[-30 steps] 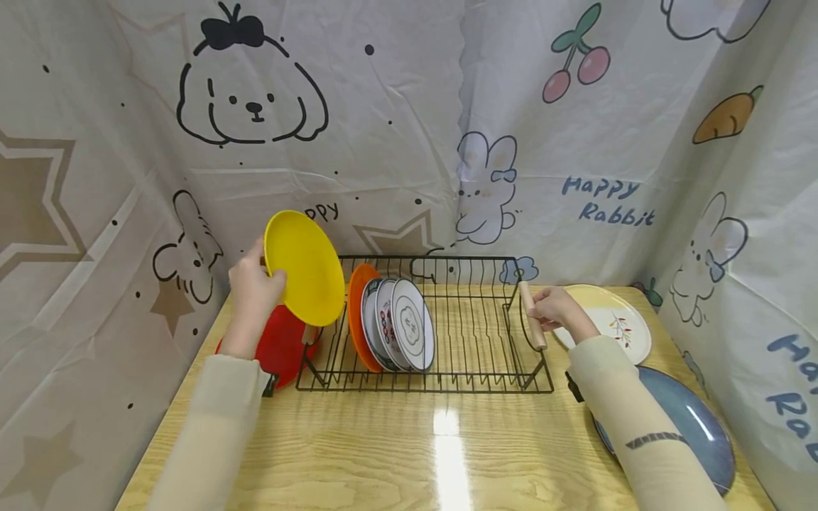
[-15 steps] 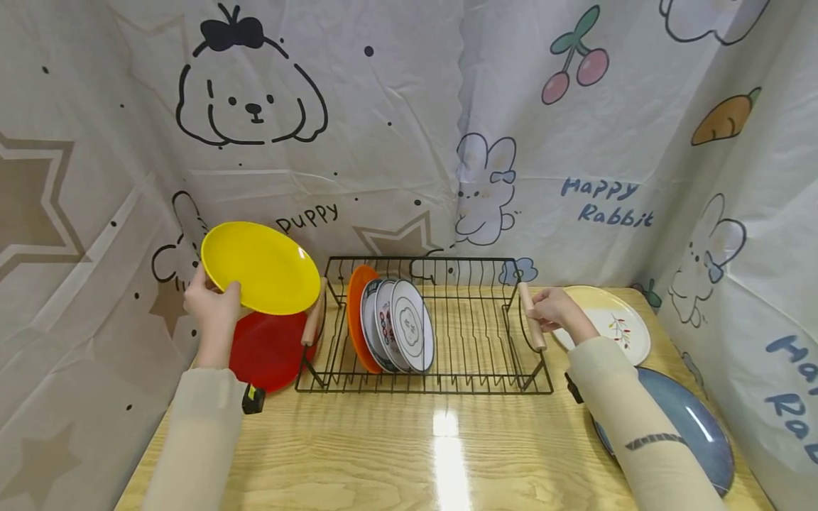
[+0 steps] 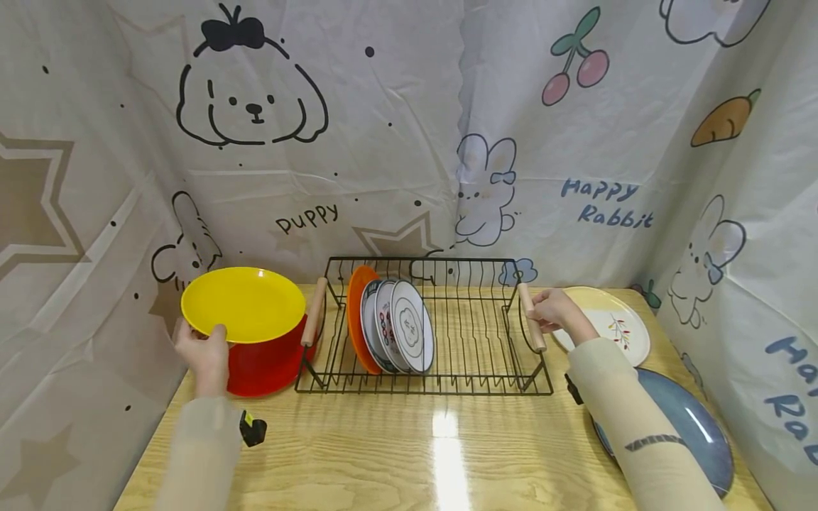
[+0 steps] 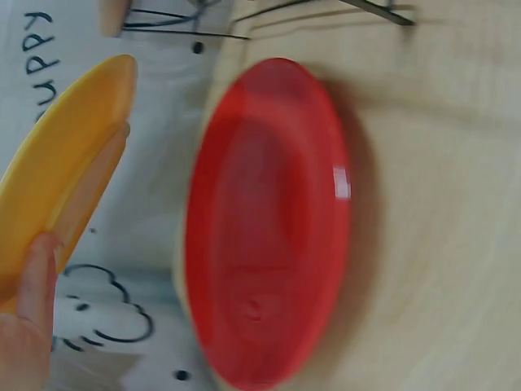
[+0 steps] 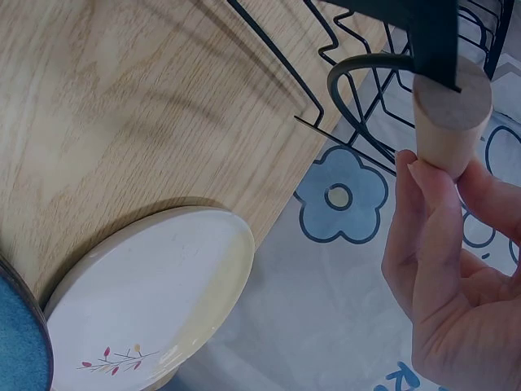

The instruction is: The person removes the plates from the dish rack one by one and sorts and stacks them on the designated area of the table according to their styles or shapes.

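A yellow plate is tilted above the table at the left, its near edge pinched by my left hand. Below it, a red plate lies on the table, partly hidden in the head view; the left wrist view shows the red plate more fully, a little apart from the yellow one. My right hand grips the wooden handle of a black wire dish rack. In the right wrist view, thumb and fingers close around that handle.
An orange plate and several white patterned plates stand upright in the rack's left half. A cream-and-white plate and a blue plate lie at the right. Printed cloth hangs behind and beside the table.
My left hand has moved the yellow plate left and down from beside the rack, turning it from upright to nearly flat above the red plate. My right hand stays on the handle.
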A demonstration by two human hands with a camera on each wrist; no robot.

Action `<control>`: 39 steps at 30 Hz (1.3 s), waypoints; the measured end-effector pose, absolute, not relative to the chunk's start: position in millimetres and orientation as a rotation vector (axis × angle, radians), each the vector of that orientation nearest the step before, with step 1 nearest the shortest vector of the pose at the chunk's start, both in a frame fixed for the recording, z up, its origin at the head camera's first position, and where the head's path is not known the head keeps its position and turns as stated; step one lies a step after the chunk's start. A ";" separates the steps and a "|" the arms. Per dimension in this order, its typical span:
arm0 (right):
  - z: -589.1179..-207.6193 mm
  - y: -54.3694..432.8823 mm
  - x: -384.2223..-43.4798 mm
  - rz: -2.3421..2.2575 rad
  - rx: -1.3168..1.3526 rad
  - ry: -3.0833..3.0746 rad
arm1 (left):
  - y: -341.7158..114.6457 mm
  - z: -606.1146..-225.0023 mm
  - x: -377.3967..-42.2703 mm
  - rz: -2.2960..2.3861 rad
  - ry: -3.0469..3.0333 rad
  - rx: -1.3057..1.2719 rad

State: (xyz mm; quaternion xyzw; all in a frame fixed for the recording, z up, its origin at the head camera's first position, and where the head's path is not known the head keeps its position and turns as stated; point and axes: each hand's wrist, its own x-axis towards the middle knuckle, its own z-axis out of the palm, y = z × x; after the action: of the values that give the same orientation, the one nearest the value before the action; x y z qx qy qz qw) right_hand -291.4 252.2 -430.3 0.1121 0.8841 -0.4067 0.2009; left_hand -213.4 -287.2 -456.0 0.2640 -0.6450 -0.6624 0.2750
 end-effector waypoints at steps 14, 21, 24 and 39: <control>-429.8 251.4 -290.9 -1.136 0.317 2.472 | -291.1 -500.4 -198.4 -1.846 -1.781 0.830; -429.2 252.6 -291.1 -1.132 0.296 2.466 | -290.6 -505.6 -196.0 -1.845 -1.805 0.845; -429.5 252.9 -291.4 -1.130 0.297 2.464 | -290.0 -507.6 -194.5 -1.842 -1.817 0.844; -428.7 252.1 -290.3 -1.133 0.294 2.464 | -294.1 -519.9 -189.0 -1.806 -1.909 0.957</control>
State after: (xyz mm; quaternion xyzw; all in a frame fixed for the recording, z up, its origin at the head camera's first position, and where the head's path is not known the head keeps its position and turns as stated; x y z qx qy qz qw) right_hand -290.3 252.1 -428.7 0.1056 0.8841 -0.4064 0.2052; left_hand -189.0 -294.1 -519.9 0.3371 -0.6725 -0.6361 0.1717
